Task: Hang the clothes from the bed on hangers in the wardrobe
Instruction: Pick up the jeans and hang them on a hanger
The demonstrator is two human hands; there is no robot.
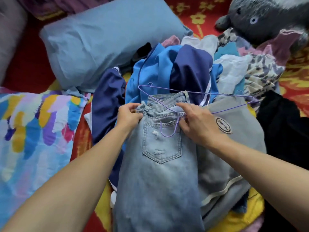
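The left hand (pixel 129 114) pinches the waistband of the jeans (pixel 160 173); the right hand (pixel 195 124) grips the purple hanger (pixel 217 93) lying on it, mid-bed (pixel 197 19). This looks like an early stage: the pile of clothes (pixel 167 64) lies just beyond, unhung, and the wardrobe is out of view.

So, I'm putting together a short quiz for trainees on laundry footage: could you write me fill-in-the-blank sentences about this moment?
1. The left hand pinches the jeans at the ____.
2. The right hand holds a wire hanger coloured ____.
3. The grey sweatshirt with the oval patch lies to the ____ of the jeans.
4. The pillow beyond the clothes is plain ____.
Missing words: waistband; purple; right; blue.
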